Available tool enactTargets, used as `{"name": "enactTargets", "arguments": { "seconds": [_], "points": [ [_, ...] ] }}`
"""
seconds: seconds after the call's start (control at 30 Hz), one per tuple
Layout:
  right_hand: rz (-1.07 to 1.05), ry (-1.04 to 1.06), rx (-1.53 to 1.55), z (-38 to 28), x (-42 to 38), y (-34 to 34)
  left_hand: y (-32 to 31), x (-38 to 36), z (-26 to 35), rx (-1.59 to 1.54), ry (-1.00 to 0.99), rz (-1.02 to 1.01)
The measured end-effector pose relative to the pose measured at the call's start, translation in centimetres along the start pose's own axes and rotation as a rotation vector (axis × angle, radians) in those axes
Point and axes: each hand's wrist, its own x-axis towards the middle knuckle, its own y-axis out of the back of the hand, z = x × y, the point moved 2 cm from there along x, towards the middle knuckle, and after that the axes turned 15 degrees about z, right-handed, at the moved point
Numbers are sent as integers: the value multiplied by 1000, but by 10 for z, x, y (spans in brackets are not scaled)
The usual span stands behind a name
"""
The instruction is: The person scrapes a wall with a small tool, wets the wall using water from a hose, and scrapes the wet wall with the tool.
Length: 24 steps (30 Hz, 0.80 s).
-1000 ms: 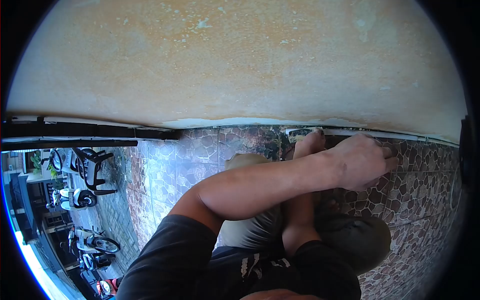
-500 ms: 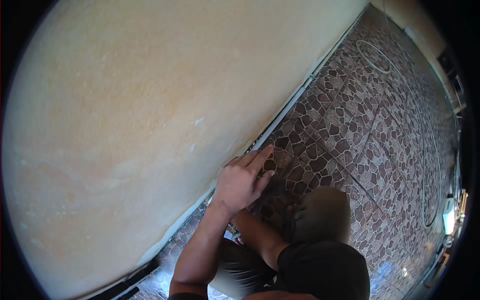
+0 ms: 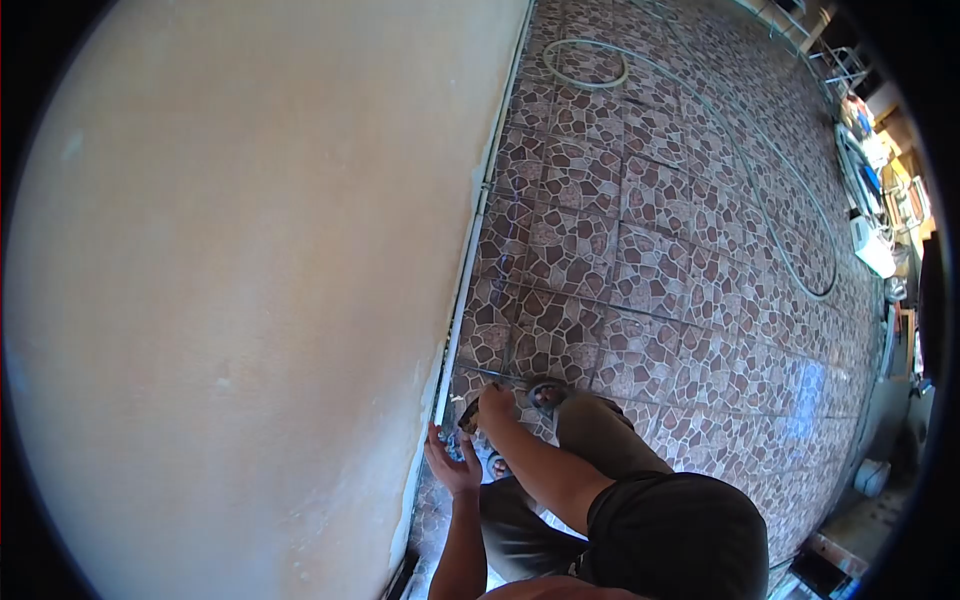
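Observation:
My right hand [image 3: 496, 404] is closed around a small dark and brown object [image 3: 468, 416] low by the foot of the wall; its kind I cannot make out. Just below it, my left hand [image 3: 454, 466] has its fingers apart and is turned toward the wall base, with nothing visible in it. Something bluish, too small to name, shows beside the left fingers. A thin white pipe [image 3: 462, 300] runs along the bottom of the wall [image 3: 250, 280], close to both hands.
Stone-patterned floor tiles [image 3: 660, 262] stretch to the right. A pale hose [image 3: 585, 86] lies coiled at the back and loops along the floor. My sandaled foot [image 3: 545, 394] is beside the right hand. Assorted items, including a white box [image 3: 872, 248], line the far right.
The view has swung, showing more floor. My hands, earlier overlapped with the left over the right, are now apart, and the object in my right hand has come into sight.

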Motion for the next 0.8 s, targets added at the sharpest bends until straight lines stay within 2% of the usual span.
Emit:
{"name": "enactTargets", "arguments": {
  "seconds": [0.1, 0.2, 0.23, 0.3, 0.33, 0.4, 0.43, 0.47, 0.5, 0.53, 0.57, 0.63, 0.67, 0.7, 0.8],
  "points": [
    [-40, -30, 83, -37, -27, 44, 78, -33, 25, 191, 219, -179],
    [41, -6, 110, -110, -58, 108, 153, -64, 22, 326, 223, -324],
    [17, -3, 120, -129, -57, 127, 179, -63, 39, 367, 319, -399],
    [32, 6, 167, -165, -56, 168, 221, -66, 43, 446, 368, -462],
    [70, 12, 204, -182, -54, 189, 238, -67, 34, 470, 374, -492],
    [143, 21, 219, -178, 12, 208, 256, -54, 34, 478, 379, -506],
    [178, 28, 207, -194, 14, 228, 259, -48, 27, 492, 331, -448],
    [213, 34, 194, -209, 17, 249, 259, -38, 25, 484, 378, -427],
    [237, -47, 206, -262, -7, 286, 256, -25, 31, 531, 246, -392],
    [262, -123, 218, -301, -24, 315, 251, 3, 87, 502, 387, -381],
    [261, -112, 172, -299, -9, 338, 245, 20, 110, 540, 354, -379],
    [242, -193, 435, -323, 46, 363, 219, 51, 140, 566, 385, -322],
    [322, -166, 388, -344, 58, 380, 206, 64, 160, 490, 403, -319],
    [202, -119, 441, -367, 57, 403, 187, 77, 179, 414, 413, -314],
    [265, -51, 493, -404, 119, 445, 135, 100, 243, 249, 484, -349]
  ]
}}
